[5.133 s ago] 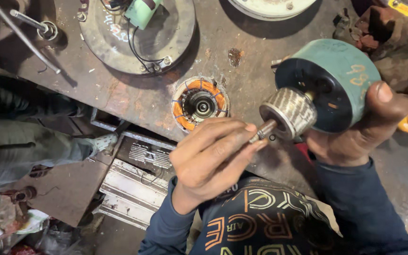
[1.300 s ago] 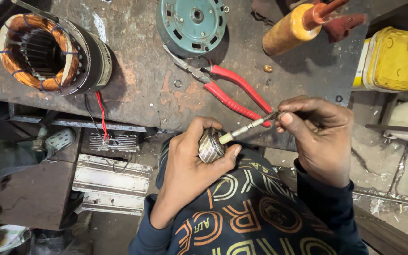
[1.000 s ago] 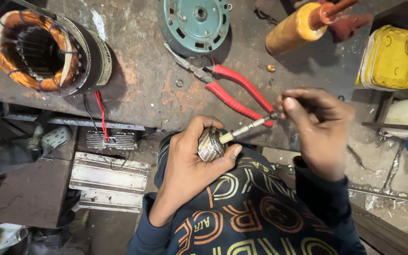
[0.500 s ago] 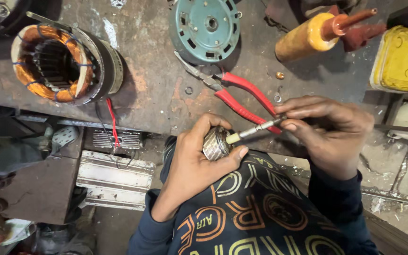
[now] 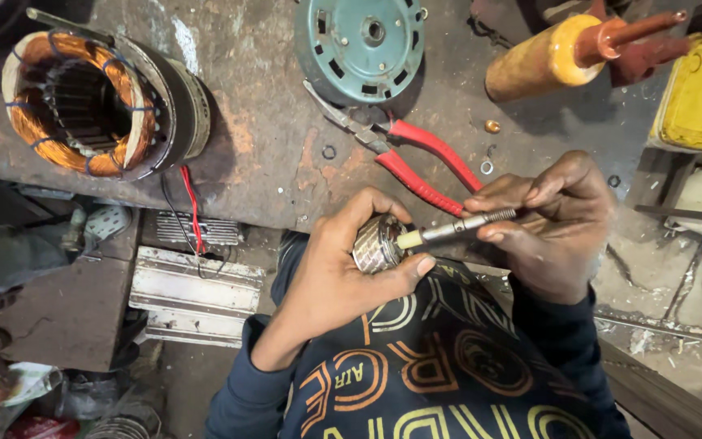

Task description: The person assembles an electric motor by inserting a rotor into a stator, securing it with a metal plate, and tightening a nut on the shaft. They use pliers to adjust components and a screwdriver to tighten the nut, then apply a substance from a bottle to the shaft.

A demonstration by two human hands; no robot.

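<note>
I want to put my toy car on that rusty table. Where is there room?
The widest bare patch of the workbench lies between the copper-wound stator and the red-handled pliers, below the teal motor cover. It is crowded at the right, round the yellow-handled tool and yellow container.

on the workbench (image 5: 270,154), a wound stator (image 5: 91,106) lies far left, a round motor cover (image 5: 361,45) behind the pliers (image 5: 412,158), an oil bottle (image 5: 562,53) to the right.
</note>
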